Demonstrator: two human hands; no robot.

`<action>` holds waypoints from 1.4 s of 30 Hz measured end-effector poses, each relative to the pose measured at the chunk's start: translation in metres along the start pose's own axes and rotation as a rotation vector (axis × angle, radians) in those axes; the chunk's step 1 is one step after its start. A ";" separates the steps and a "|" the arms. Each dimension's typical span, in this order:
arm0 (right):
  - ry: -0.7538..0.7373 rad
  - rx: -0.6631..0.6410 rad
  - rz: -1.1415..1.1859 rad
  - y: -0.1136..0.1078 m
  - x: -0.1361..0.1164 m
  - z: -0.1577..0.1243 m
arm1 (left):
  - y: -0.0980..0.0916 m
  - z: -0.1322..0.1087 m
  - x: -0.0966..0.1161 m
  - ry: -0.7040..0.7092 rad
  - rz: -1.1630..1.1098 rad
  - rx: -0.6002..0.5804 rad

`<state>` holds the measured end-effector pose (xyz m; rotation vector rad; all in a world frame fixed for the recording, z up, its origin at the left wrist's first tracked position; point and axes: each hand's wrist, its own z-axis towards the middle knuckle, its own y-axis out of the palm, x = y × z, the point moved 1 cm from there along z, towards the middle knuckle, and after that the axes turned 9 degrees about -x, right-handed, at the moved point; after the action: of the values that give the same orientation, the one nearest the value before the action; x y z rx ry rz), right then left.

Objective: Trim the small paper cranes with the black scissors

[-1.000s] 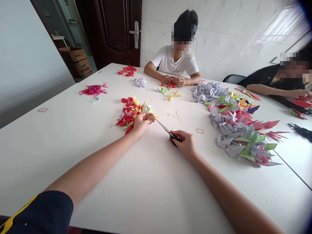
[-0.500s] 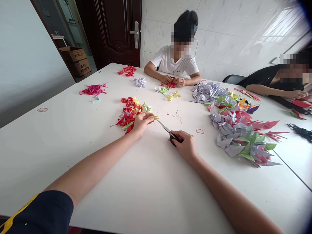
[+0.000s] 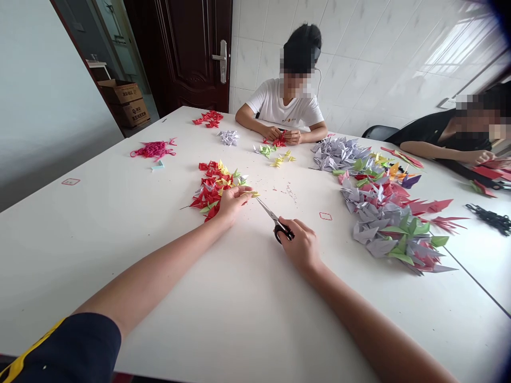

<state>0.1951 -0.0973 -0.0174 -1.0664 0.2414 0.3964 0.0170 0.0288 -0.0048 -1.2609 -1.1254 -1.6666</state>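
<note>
Left fingers [image 3: 241, 190] pinch yellow paper [image 3: 255, 194]; right fingers [image 3: 289, 223], holding scissors [image 3: 273, 216], have edged slightly nearer, blade tips just beside the left ones. Suggests close trimming in hand.

ok so on the tabletop [image 3: 191, 330], the crane pile [image 3: 208, 186] lies right by the left fingers [image 3: 244, 198], slightly behind and left of them. the paper piece [image 3: 252, 194] is in those fingers, with the scissors [image 3: 272, 215] coming at it from the right, in the right fingers [image 3: 289, 222]. string tangle's [image 3: 154, 149] further back, left of the pile. the big crane heap [image 3: 379, 213] runs down the right side. one person [image 3: 289, 109] sits across at the back edge, another [image 3: 429, 130] at the far right. door's [image 3: 179, 58] behind the tabletop, boxes [image 3: 130, 102] left of it.
</note>
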 end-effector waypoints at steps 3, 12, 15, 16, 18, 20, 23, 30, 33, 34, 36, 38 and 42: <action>-0.026 0.013 -0.040 0.001 -0.002 -0.002 | -0.001 0.001 -0.004 0.007 0.016 -0.003; 0.121 0.061 0.106 -0.006 0.016 0.011 | -0.004 0.001 -0.001 -0.021 -0.059 -0.012; 0.179 0.027 0.201 -0.009 0.013 0.014 | -0.004 0.002 -0.003 -0.027 -0.079 -0.023; 0.195 0.015 0.223 -0.010 0.011 0.014 | -0.004 0.002 -0.004 -0.026 -0.084 -0.020; 0.211 -0.012 0.265 -0.011 0.009 0.015 | -0.004 0.003 -0.006 -0.024 -0.099 -0.009; 0.210 -0.056 0.328 -0.011 0.009 0.015 | -0.005 0.004 -0.006 -0.025 -0.122 -0.001; 0.218 -0.116 0.420 -0.008 0.012 0.015 | -0.005 0.003 -0.006 -0.026 -0.153 0.008; 0.252 -0.180 0.482 -0.009 0.013 0.015 | -0.007 0.004 -0.010 -0.022 -0.161 0.021; 0.266 -0.203 0.506 -0.011 0.010 0.015 | -0.008 0.005 -0.012 -0.019 -0.176 0.019; 0.270 -0.208 0.516 -0.011 0.010 0.015 | -0.008 0.005 -0.012 -0.019 -0.178 0.019; 0.272 -0.215 0.533 -0.011 0.009 0.015 | -0.008 0.005 -0.012 -0.016 -0.177 0.022; 0.272 -0.229 0.545 -0.011 0.008 0.015 | -0.008 0.005 -0.011 -0.010 -0.172 0.026; 0.286 -0.255 0.561 -0.009 0.010 0.016 | -0.007 0.004 -0.009 -0.017 -0.158 0.005</action>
<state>0.2076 -0.0852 -0.0064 -1.3010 0.7698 0.7933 0.0142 0.0357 -0.0145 -1.2111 -1.2673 -1.7702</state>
